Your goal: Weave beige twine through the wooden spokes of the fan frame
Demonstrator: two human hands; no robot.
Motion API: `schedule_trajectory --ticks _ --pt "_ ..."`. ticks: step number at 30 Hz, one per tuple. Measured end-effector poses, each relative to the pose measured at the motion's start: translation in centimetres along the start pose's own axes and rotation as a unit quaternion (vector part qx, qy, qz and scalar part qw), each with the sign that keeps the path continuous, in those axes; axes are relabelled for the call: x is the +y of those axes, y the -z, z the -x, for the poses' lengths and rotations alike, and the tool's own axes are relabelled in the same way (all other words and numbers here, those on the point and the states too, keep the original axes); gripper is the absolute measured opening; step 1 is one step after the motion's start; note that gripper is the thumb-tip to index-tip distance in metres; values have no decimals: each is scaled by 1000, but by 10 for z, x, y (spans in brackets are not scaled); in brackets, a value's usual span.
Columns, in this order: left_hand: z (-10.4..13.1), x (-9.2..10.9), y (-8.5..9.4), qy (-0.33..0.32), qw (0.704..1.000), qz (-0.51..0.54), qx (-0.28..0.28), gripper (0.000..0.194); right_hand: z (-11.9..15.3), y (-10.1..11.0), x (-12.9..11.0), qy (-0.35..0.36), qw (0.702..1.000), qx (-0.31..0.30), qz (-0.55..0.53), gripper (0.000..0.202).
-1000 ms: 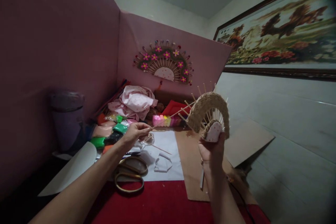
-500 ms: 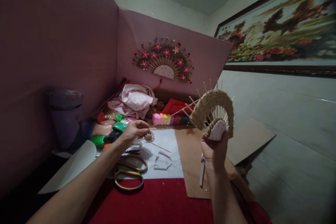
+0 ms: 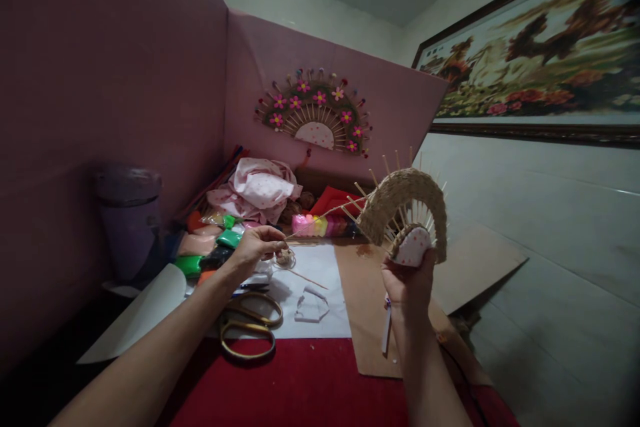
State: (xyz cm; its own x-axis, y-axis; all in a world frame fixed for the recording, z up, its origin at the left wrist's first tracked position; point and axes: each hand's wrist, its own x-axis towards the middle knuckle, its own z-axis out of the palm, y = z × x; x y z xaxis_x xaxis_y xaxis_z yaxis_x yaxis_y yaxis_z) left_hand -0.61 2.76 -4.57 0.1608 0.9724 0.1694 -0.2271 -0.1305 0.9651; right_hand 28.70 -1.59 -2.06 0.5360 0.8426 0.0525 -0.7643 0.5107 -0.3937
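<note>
My right hand (image 3: 409,283) grips a fan (image 3: 407,203) by its white dotted base. Thin wooden sticks radiate from that base, and a band of twine is woven through them, their tips poking out beyond it. From the fan's left edge a strand of twine (image 3: 325,213) runs down to my left hand (image 3: 260,250), whose fingers are pinched on it. Just under those fingers a small bundle of twine (image 3: 285,258) lies on the white sheet (image 3: 325,327). Scissors with gold handles (image 3: 249,330) rest below my left wrist.
A finished fan with pink flowers (image 3: 315,113) hangs on the pink board behind. Colourful clay packets (image 3: 195,247), dotted cloth (image 3: 263,183) and a purple bottle (image 3: 130,227) stand at the left and back. Brown cardboard (image 3: 370,340) lies under my right arm, over red cloth (image 3: 300,387).
The fan in my right hand has tilted slightly to the left. My left hand stays pinched on the twine strand, and the whole view has shifted a little.
</note>
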Motion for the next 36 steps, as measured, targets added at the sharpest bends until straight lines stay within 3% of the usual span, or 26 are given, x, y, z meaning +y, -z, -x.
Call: schedule_trajectory --ticks 8,13,18,24,31,36 --pt "2 0 -2 -7 999 -33 -14 24 10 3 19 -19 997 -41 67 37" --pt "6 2 -11 17 997 -74 -14 23 17 1 41 -89 991 -75 62 40" --pt "10 2 -18 19 993 -110 -27 21 16 3 70 -177 978 -48 95 41" --pt "8 -13 -21 -6 989 -138 -59 18 6 2 94 -223 967 -27 124 35" --pt "3 -30 -18 -33 981 -183 -56 10 -1 0 116 -239 963 2 126 19" --pt "2 -33 -19 -38 984 -164 -49 5 -2 4 122 -237 951 21 199 6"
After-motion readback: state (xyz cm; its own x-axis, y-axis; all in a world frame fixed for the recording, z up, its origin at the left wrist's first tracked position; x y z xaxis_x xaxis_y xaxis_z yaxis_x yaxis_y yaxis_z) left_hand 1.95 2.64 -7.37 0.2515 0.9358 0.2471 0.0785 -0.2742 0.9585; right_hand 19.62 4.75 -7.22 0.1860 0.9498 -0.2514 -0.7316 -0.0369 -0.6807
